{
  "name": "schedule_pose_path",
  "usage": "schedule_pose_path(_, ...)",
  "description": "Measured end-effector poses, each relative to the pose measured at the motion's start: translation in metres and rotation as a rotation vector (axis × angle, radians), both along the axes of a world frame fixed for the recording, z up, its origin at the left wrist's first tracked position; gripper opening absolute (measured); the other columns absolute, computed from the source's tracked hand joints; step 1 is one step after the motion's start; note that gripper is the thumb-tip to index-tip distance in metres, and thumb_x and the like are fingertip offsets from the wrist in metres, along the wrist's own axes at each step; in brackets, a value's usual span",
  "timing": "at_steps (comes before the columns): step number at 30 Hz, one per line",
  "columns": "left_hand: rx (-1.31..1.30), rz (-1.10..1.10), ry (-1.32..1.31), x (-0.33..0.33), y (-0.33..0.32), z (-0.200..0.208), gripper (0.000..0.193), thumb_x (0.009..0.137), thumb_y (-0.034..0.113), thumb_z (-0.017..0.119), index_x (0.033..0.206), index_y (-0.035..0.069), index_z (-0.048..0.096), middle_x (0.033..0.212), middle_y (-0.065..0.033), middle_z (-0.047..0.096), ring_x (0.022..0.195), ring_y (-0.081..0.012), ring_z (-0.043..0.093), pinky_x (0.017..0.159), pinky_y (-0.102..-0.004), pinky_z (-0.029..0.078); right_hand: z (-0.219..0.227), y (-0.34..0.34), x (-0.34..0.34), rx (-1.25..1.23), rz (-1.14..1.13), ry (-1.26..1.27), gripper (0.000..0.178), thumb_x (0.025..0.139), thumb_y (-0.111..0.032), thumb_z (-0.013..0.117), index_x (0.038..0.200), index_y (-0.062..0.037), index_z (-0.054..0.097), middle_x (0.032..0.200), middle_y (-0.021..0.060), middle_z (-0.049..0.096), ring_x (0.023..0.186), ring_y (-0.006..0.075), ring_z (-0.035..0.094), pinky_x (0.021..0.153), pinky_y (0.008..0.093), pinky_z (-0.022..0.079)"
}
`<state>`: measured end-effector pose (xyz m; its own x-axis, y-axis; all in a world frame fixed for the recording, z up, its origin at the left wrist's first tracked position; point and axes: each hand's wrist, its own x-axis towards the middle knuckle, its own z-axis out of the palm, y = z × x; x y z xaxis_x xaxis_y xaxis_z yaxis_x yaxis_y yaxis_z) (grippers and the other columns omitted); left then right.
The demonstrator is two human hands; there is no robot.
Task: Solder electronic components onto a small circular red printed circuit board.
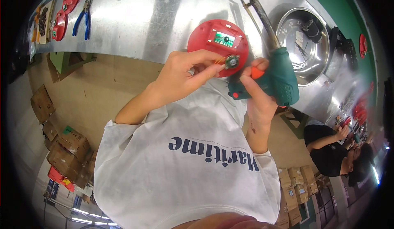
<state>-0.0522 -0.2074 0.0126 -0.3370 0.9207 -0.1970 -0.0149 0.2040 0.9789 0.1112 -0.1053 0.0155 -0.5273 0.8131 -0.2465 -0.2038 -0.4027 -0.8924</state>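
Observation:
My left hand pinches the thin wires of a small round electronic part between thumb and fingers. That part sits over the near edge of a round red plastic housing. A green circuit board shows in the housing's rectangular recess. In my right hand is a green soldering gun, gripped by its handle near the orange trigger. Its long metal barrel points away from me, and the bent tip is beyond the housing, apart from it.
Right of the soldering gun stands a round metal bowl with dark and pale bits inside. Blue-handled pliers and red housing parts lie at the far left of the metal table. Another person works at the right; cardboard boxes stand below left.

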Motion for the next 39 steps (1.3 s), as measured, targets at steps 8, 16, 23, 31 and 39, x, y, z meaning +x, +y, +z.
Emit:
schedule_pose_path(8,0.044,-0.056,0.228,-0.002,-0.006,0.000,0.007,0.082,0.006,0.068,0.088,0.002,0.066,0.072,-0.0088,0.067,0.058,-0.0174,0.065,0.053,-0.0245,0.049,-0.007,-0.005,-0.015,0.148,0.143,-0.047,0.035,0.075,0.012,0.065,0.106,0.0018,0.053,0.088,0.0106,0.062,0.076,0.0147,0.062,0.071,0.0267,0.050)
schedule_pose_path(16,0.260,-0.131,0.447,-0.003,-0.006,-0.007,0.012,0.079,0.001,0.068,0.091,0.001,0.068,0.078,-0.0077,0.069,0.060,-0.0173,0.063,0.053,-0.0258,0.048,-0.005,-0.006,-0.013,0.033,0.134,-0.057,0.040,0.070,0.016,0.064,0.105,-0.0003,0.054,0.103,0.0110,0.055,0.094,0.0185,0.057,0.084,0.0314,0.047)
schedule_pose_path(23,0.004,-0.084,0.121,0.006,-0.003,0.014,0.012,0.081,-0.003,0.066,0.092,0.000,0.069,0.078,-0.0063,0.068,0.056,-0.0087,0.057,0.050,-0.0211,0.042,-0.006,-0.010,-0.014,0.032,0.090,-0.001,0.041,0.071,0.016,0.063,0.107,-0.0005,0.053,0.103,0.0109,0.053,0.091,0.0189,0.058,0.084,0.0319,0.047)
schedule_pose_path(31,0.080,0.007,0.192,0.014,-0.005,0.001,0.010,0.081,-0.003,0.066,0.090,-0.001,0.069,0.078,-0.0067,0.068,0.059,-0.0078,0.056,0.051,-0.0208,0.041,-0.011,-0.011,-0.015,-0.104,0.049,0.052,0.030,0.076,0.010,0.062,0.103,-0.0011,0.054,0.089,0.0104,0.061,0.090,0.0171,0.059,0.077,0.0299,0.049)
schedule_pose_path(39,0.132,0.013,0.266,0.015,-0.001,0.004,0.009,0.080,-0.001,0.068,0.088,-0.001,0.067,0.073,-0.0089,0.065,0.054,-0.0138,0.059,0.049,-0.0244,0.045,-0.005,-0.011,-0.014,-0.277,0.011,0.055,0.027,0.079,0.005,0.060,0.105,-0.0016,0.054,0.107,0.0113,0.055,0.085,0.0173,0.058,0.072,0.0286,0.044)
